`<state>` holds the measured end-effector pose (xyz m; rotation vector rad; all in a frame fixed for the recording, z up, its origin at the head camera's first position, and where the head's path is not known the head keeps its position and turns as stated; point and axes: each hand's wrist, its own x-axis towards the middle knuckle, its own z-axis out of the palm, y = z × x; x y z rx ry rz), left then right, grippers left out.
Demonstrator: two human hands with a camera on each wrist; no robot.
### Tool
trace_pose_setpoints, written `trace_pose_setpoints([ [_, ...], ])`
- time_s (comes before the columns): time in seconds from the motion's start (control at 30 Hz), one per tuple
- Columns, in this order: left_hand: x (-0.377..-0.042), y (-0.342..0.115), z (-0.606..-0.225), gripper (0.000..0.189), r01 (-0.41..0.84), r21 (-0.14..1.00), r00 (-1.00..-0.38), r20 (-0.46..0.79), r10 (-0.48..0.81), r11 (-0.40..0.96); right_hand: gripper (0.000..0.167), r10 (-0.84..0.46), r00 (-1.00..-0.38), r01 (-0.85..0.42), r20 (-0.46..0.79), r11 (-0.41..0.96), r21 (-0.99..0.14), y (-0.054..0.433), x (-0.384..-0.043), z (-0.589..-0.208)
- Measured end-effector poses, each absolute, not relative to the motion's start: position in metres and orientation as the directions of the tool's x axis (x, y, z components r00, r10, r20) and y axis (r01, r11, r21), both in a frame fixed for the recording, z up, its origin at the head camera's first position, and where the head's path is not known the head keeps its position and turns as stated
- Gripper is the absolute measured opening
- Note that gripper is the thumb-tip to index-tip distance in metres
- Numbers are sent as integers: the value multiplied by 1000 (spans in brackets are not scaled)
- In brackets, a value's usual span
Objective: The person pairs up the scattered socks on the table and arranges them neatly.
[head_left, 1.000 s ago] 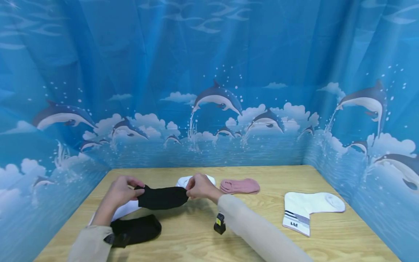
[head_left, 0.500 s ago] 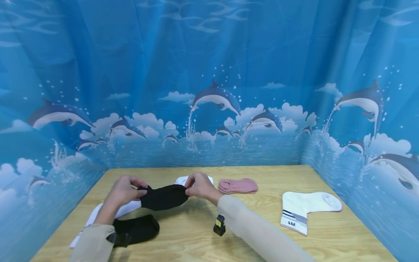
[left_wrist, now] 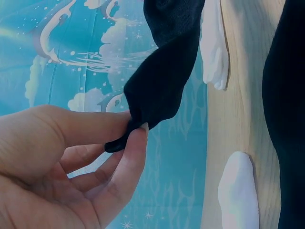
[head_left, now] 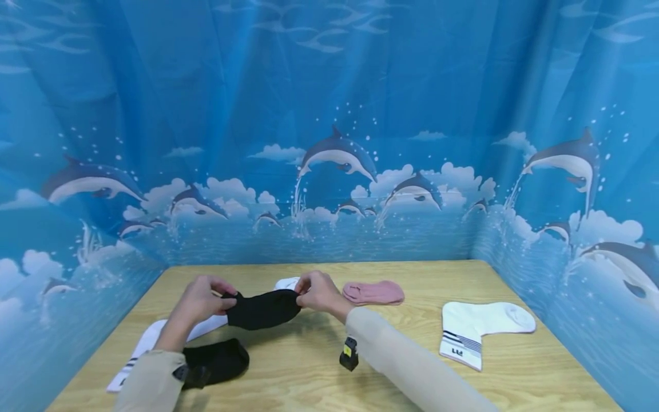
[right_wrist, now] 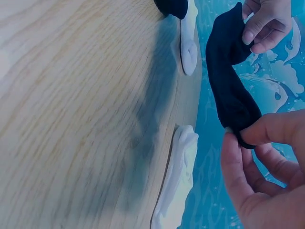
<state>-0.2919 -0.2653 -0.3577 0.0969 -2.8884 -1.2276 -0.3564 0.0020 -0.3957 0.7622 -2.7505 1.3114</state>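
A black sock is stretched sideways between both hands, held above the table. My left hand pinches its left end between thumb and fingers; the left wrist view shows the fabric bunched at the fingertips. My right hand pinches the other end, and in the right wrist view the sock hangs between the two hands. Under the left forearm lies another black sock, partly hidden by the sleeve. A white sock with dark stripes lies beside it, partly covered by the left arm.
Behind the right hand lies a white sock, partly hidden. A pink sock rests to its right. Farther right, a white striped sock lies flat on the wooden table. A blue dolphin-print curtain encloses the back and sides.
Both hands shift slightly right in the view with the black sock between them. More of the striped white sock shows by the left arm. The other socks stay put.
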Motion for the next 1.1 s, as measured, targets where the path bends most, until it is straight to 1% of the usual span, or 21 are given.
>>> trace_pose_setpoints([
  [0.37,-296,-257,-360,19,-45,721,-999,-13,-52,692,14,-413,-891,-407,188,543,-734,12,-355,-394],
  [0.6,-299,-250,-361,18,-9,727,-999,18,-32,686,13,-422,-892,-385,163,519,-763,19,-357,-395],
  [0.9,-301,-240,-361,19,-20,729,-1000,-1,-28,685,14,-399,-904,-366,154,536,-761,25,-358,-394],
  [1.1,-303,-235,-363,19,16,723,-1000,28,-5,691,15,-398,-907,-345,134,524,-778,30,-358,-395],
])
